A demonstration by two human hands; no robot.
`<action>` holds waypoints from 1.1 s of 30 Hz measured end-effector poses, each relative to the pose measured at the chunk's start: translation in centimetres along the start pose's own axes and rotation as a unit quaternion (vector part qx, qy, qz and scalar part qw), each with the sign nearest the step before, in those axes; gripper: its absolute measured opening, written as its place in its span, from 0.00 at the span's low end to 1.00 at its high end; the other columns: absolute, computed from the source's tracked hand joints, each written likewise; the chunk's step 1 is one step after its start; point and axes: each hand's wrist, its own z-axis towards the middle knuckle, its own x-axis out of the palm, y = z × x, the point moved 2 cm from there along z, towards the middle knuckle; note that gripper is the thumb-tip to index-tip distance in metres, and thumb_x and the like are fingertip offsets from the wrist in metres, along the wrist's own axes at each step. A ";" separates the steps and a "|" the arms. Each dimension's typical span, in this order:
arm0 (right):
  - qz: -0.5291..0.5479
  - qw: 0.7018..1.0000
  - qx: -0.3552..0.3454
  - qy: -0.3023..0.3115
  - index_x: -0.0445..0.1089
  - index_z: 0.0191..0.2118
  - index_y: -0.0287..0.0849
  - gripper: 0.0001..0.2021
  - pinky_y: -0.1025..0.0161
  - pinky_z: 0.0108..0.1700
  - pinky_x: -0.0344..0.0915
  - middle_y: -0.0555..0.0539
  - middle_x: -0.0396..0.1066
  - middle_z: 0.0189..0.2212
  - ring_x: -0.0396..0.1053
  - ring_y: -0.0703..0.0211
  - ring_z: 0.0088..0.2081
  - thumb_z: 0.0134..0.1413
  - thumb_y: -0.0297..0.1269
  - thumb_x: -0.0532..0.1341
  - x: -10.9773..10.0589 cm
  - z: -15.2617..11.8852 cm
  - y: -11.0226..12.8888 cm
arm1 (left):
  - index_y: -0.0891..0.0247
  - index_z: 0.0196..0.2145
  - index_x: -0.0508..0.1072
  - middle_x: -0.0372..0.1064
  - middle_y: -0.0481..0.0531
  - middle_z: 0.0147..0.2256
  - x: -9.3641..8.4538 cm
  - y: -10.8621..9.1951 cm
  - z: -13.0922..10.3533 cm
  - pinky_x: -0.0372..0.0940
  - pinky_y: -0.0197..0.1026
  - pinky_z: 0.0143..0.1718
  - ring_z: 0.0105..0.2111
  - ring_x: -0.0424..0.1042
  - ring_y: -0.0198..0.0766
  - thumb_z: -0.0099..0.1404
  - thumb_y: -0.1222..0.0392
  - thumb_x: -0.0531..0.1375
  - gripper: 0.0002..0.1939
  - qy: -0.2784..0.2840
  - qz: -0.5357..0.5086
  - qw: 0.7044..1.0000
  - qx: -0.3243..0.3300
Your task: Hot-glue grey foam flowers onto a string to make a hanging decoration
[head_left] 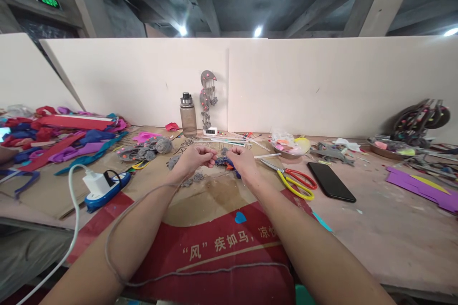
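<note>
My left hand [199, 159] and my right hand [244, 161] face each other over the cardboard [218, 195], a short gap between them. Both have thumb and fingers pinched together; what they pinch is too small to make out. A small grey felt-like piece [224, 151] shows in the gap, with a dark blue and orange bit [229, 166] below it. Grey yarn [118, 228] loops over my left forearm, reaches the wrist and trails across the red printed part of the cardboard. Grey scraps [197, 177] lie beside my left hand.
Yellow-and-red-handled pliers [295, 183] and a black phone [331, 181] lie right. A bottle [188, 116], a small clock [210, 131] and a hanging grey ornament [208, 93] stand behind. Leftward are a yarn ball [163, 145], a power strip [107, 193] and coloured fabric strips [77, 136].
</note>
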 end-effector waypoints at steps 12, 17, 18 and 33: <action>-0.051 0.999 -0.017 0.006 0.63 0.21 0.42 0.07 0.68 0.26 0.50 0.57 0.57 0.16 0.53 0.67 0.21 0.40 0.39 0.56 -0.1 -0.3 0.2 | 0.69 0.33 0.73 0.71 0.52 0.26 0.3 -0.9 -1.0 0.61 0.35 0.24 0.21 0.67 0.30 0.56 0.57 0.62 0.11 0.049 -0.041 0.998 -0.015; -0.036 0.999 -0.018 0.014 0.63 0.21 0.42 0.07 0.68 0.24 0.49 0.58 0.57 0.15 0.54 0.68 0.20 0.41 0.39 0.57 0.1 0.0 -0.3 | 0.68 0.27 0.71 0.65 0.48 0.21 0.1 -0.5 -0.7 0.56 0.32 0.20 0.18 0.61 0.27 0.61 0.49 0.59 0.17 0.023 0.002 1.000 0.007; -0.031 0.999 -0.022 0.015 0.63 0.21 0.42 0.07 0.68 0.24 0.50 0.58 0.57 0.15 0.53 0.68 0.20 0.41 0.39 0.57 0.2 0.0 -0.4 | 0.68 0.26 0.71 0.65 0.48 0.21 0.1 -0.5 -0.6 0.56 0.32 0.20 0.18 0.61 0.27 0.62 0.47 0.58 0.19 0.021 0.012 1.000 0.008; -0.060 0.997 -0.041 0.035 0.64 0.22 0.42 0.07 0.67 0.26 0.50 0.56 0.60 0.18 0.54 0.67 0.22 0.40 0.40 0.57 0.6 -0.4 -0.1 | 0.68 0.27 0.75 0.72 0.50 0.22 1.4 -1.0 -1.1 0.63 0.34 0.27 0.22 0.68 0.30 0.51 0.57 0.67 0.10 0.033 -0.004 0.999 -0.010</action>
